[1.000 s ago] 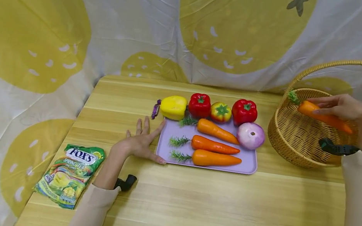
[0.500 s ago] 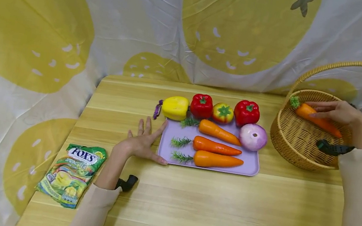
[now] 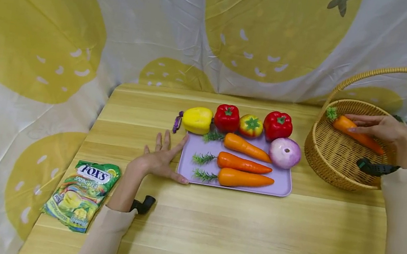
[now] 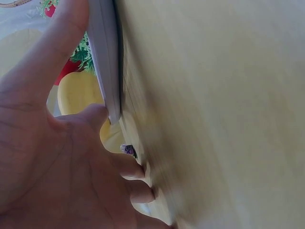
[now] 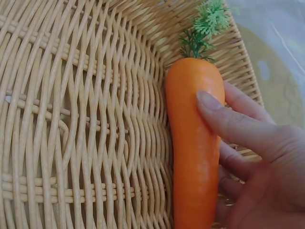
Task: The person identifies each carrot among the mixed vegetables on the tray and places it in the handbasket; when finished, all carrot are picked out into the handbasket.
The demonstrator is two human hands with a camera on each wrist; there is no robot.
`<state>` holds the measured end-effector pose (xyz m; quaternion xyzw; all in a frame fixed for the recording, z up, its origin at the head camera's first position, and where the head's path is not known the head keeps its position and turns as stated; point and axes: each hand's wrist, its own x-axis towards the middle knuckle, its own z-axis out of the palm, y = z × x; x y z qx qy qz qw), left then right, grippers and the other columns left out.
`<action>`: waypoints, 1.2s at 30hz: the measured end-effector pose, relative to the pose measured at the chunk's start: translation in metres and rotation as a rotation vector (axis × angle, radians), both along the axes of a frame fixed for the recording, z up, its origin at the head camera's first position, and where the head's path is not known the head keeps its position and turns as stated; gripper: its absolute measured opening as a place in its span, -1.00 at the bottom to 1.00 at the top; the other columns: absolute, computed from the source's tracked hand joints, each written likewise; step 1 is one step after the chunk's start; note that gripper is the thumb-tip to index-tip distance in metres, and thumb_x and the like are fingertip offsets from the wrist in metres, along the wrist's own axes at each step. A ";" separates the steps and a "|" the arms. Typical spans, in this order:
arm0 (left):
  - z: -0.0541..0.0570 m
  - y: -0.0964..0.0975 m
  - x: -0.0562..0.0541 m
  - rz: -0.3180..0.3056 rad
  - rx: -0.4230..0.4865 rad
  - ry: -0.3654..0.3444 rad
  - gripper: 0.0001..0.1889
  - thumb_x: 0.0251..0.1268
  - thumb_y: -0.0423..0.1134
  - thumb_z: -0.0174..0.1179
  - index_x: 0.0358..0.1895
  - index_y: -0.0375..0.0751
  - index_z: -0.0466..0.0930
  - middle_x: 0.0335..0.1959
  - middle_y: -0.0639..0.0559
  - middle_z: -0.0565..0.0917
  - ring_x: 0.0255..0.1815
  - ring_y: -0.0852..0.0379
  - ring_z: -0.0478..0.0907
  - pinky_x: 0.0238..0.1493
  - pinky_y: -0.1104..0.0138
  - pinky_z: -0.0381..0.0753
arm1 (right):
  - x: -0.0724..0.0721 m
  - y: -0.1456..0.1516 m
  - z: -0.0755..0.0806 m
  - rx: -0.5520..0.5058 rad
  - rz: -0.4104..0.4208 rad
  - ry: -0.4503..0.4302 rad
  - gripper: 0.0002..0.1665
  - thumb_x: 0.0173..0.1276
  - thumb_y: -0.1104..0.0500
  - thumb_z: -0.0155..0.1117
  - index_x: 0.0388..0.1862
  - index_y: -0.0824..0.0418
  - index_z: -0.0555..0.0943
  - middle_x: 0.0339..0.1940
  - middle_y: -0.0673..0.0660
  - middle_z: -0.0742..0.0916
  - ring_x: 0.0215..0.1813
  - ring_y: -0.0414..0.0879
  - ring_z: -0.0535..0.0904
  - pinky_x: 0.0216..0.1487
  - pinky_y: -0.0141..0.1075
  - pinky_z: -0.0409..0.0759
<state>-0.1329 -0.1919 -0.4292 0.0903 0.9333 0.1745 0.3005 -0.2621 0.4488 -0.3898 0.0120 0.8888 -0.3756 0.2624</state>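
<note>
My right hand (image 3: 386, 129) grips an orange carrot (image 3: 358, 133) with green leaves inside the wicker basket (image 3: 324, 162). In the right wrist view the thumb lies across the carrot (image 5: 193, 143), with fingers behind it, close to the woven wall. My left hand (image 3: 158, 162) is spread on the table, its thumb and index finger touching the left edge of a lilac tray (image 3: 201, 144). On that tray lie three carrots (image 3: 245, 164) and a purple onion (image 3: 284, 153). Along its back edge sit a yellow pepper (image 3: 197, 120), two red peppers (image 3: 227, 118) and a small red-yellow fruit or vegetable (image 3: 251, 126).
A purple-wrapped candy (image 3: 177, 122) lies left of the yellow pepper. A green FOX'S candy bag (image 3: 82, 195) is on the table's left side. The basket's tall handle (image 3: 393, 70) arches above the right hand. A patterned cloth (image 3: 156, 19) hangs behind the wooden table (image 3: 243, 234).
My right hand has lowered the carrot deeper into the basket and now stays there with it. My left hand has kept its place at the tray's edge.
</note>
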 end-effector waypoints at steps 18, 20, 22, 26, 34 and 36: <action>0.024 0.006 0.008 -0.018 0.006 -0.011 0.47 -0.13 0.51 0.46 0.67 0.35 -0.52 0.60 -0.38 -0.72 0.62 -0.44 -0.76 0.41 -0.59 -0.47 | -0.002 -0.006 0.022 -0.049 0.060 0.095 -0.47 0.64 0.03 0.13 0.53 -0.21 0.43 -0.01 -0.60 0.62 -0.04 -0.65 0.59 -0.06 -0.50 0.66; 0.024 0.005 0.008 -0.013 0.013 -0.013 0.47 -0.15 0.53 0.45 0.67 0.38 -0.52 0.60 -0.37 -0.72 0.62 -0.43 -0.76 0.41 -0.59 -0.48 | -0.001 -0.011 0.031 0.020 0.091 0.113 -0.36 0.64 -0.08 0.10 0.63 -0.13 0.29 0.24 -0.48 0.60 -0.04 -0.71 0.51 -0.05 -0.52 0.63; 0.023 0.006 0.008 -0.014 0.017 -0.010 0.48 -0.18 0.55 0.44 0.66 0.41 -0.53 0.60 -0.36 -0.72 0.62 -0.43 -0.76 0.41 -0.59 -0.49 | 0.003 -0.015 0.039 0.066 0.116 0.117 -0.26 0.65 -0.15 0.05 0.70 -0.15 0.13 0.48 -0.26 0.51 -0.04 -0.74 0.44 0.03 -0.44 0.63; 0.014 0.004 0.005 -0.019 0.004 0.012 0.51 -0.26 0.60 0.44 0.65 0.46 -0.54 0.60 -0.32 -0.74 0.63 -0.42 -0.76 0.39 -0.61 -0.46 | 0.013 -0.023 0.050 0.049 0.128 0.118 -0.27 0.68 -0.16 -0.03 0.72 -0.16 0.08 0.62 -0.21 0.36 0.02 -0.75 0.42 0.23 -0.37 0.57; 0.025 0.008 0.008 -0.023 -0.011 -0.008 0.44 -0.04 0.44 0.47 0.68 0.31 -0.52 0.61 -0.38 -0.70 0.64 -0.43 -0.73 0.43 -0.58 -0.44 | 0.046 -0.050 0.063 -0.051 0.204 0.243 -0.35 0.72 0.02 -0.05 0.70 -0.13 0.14 0.38 -0.40 0.52 0.19 -0.72 0.42 0.00 -0.70 0.39; 0.026 0.008 0.008 -0.023 -0.016 -0.004 0.42 -0.01 0.42 0.46 0.68 0.28 -0.52 0.61 -0.39 -0.69 0.64 -0.44 -0.72 0.44 -0.58 -0.42 | 0.054 -0.060 0.067 -0.079 0.217 0.267 -0.35 0.71 0.07 -0.03 0.70 -0.12 0.15 0.39 -0.33 0.54 0.21 -0.69 0.43 0.01 -0.70 0.38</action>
